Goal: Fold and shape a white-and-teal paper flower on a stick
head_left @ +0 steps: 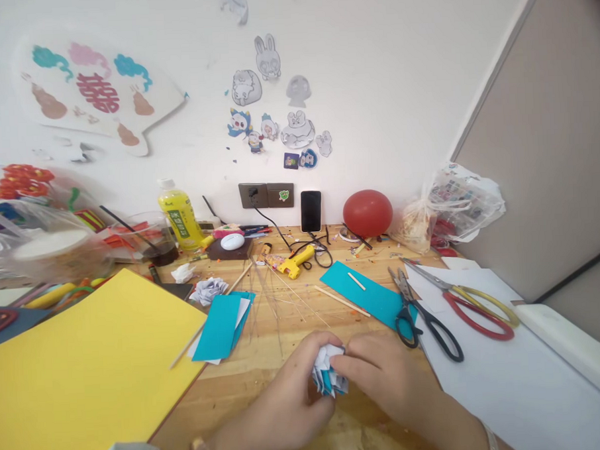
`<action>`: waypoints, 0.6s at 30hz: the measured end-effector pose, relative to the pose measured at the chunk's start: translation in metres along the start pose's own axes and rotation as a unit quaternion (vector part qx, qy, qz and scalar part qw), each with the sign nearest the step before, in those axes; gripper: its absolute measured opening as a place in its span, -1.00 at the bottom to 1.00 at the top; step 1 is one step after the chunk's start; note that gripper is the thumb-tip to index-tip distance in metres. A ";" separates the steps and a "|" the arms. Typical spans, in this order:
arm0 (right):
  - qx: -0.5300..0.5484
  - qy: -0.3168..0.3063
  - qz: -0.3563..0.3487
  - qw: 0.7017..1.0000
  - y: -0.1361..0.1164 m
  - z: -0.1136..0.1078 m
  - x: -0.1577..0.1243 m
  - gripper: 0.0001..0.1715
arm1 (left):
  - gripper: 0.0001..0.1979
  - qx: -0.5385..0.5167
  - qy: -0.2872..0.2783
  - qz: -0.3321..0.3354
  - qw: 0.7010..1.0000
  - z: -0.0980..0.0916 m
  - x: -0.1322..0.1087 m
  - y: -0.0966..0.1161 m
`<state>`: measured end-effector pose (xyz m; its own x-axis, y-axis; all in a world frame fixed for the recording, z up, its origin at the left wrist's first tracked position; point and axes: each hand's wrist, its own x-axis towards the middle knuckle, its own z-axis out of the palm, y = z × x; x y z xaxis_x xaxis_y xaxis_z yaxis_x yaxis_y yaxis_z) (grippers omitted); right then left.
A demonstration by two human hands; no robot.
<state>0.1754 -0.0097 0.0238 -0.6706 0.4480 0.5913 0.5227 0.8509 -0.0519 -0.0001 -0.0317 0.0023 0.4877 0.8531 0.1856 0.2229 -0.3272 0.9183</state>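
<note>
A white and blue paper flower with folded, layered petals is held above the front of the wooden table. My left hand wraps round its left side, thumb below and fingers over the top. On the other side, my right hand pinches the petals at the upper right. My right fingertips are partly hidden behind the flower and hand. Left of my hands lie blue paper strips over white ones. A white paper flower rests just behind those strips.
Black-handled scissors and red-and-yellow-handled scissors lie right, on white paper and a blue strip. Yellow paper covers the left. Behind are a yellow glue gun, phone, red balloon and drink bottle.
</note>
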 end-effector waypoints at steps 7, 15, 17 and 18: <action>-0.014 -0.004 0.000 1.000 0.004 0.002 -0.009 -0.63 | -0.40 0.001 -0.006 0.004 1.000 0.001 0.000 0.001; -0.052 0.032 -0.056 0.997 0.000 -0.005 0.002 -0.55 | -0.39 0.014 -0.001 0.008 1.000 0.001 -0.001 0.000; -0.045 0.031 -0.056 0.997 0.000 -0.006 0.001 -0.55 | -0.38 0.018 0.000 0.009 1.000 0.001 -0.001 0.000; -0.041 0.034 -0.056 0.997 0.001 -0.005 0.000 -0.57 | -0.38 0.019 -0.001 0.008 1.000 0.000 -0.001 0.000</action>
<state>0.1786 -0.0108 0.0278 -0.6915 0.3292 0.6430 0.4893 0.8683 0.0816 -0.0003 -0.0329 0.0021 0.4927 0.8469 0.1997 0.2473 -0.3564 0.9010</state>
